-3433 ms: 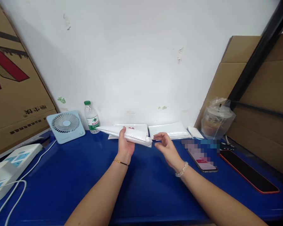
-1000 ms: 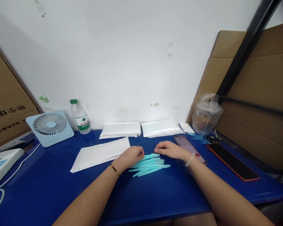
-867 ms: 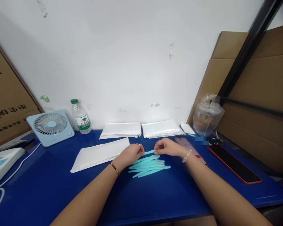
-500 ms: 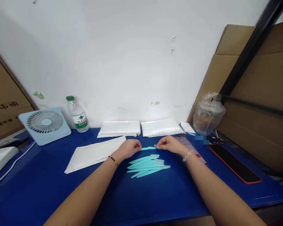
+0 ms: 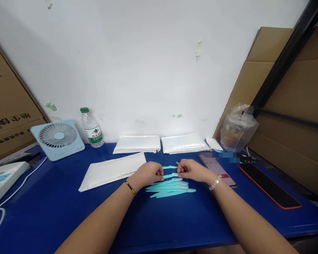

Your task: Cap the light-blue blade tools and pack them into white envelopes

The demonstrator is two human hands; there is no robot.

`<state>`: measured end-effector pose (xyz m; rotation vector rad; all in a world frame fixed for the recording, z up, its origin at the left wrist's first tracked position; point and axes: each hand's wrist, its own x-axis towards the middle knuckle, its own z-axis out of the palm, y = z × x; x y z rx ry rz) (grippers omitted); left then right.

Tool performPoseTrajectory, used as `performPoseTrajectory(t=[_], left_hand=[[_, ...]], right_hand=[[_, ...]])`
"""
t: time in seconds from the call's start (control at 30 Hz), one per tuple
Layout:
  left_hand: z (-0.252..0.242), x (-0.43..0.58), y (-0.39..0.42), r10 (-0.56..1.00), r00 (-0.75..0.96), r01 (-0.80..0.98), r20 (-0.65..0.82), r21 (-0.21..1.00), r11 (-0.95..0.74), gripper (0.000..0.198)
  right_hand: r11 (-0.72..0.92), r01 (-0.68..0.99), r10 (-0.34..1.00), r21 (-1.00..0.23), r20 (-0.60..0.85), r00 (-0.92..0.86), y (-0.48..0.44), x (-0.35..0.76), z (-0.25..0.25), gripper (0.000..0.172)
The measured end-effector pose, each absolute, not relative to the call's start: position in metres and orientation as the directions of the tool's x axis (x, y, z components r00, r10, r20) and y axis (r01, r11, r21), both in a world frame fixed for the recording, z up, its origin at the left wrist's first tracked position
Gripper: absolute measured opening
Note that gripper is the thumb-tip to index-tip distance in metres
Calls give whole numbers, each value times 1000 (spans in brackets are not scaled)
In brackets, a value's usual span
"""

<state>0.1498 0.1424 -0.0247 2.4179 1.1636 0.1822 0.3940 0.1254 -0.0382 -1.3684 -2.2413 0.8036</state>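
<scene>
A teal eyebrow razor (image 5: 170,175) spans the gap between my hands. My left hand (image 5: 150,173) pinches its handle end, and my right hand (image 5: 188,170) closes on its blade end, where fingers hide the tip. Just behind it lies another teal eyebrow razor (image 5: 170,167), its ends partly covered by my fingers. A small translucent piece shows beside my right index finger. In front of both hands, several more teal eyebrow razors (image 5: 172,189) lie in a loose pile on the blue table (image 5: 159,218), handles pointing left.
White padded envelopes (image 5: 111,169) lie left of my hands, with two stacks (image 5: 137,144) against the wall. A lit phone (image 5: 217,168) and a dark orange-edged phone (image 5: 270,185) are at right, near a bagged drink cup (image 5: 237,130). Left stand a fan (image 5: 58,139), water bottle (image 5: 92,128) and power strip (image 5: 5,180).
Both hands have moved slightly toward me, from the rear razor to one from the pile. That rear razor now lies behind the one they hold. The view has shifted a little left.
</scene>
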Motion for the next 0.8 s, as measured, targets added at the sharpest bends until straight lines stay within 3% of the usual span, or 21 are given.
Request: performPoseTrajectory(t=[0.3,0.5,0.67,0.8], left_hand=[[-16,152,145,796,605,712,-14,458,-532,14],[-24,144,155,814,580,733,-41,462,-499,12],[-24,146,152,824,562,729,72,428,-534,19],[-19,150,140,779,626,692,18,448,-566,24]], right_hand=[[267,642,902,-719,-48,-429,128,404,-30,19],[162,672,954,-723,-59,-293,131,417,-29,22],[297,666,930,-684,48,-365,122,401,-25,21],[364,661,873,-657,-7,-488,116,383,-25,14]])
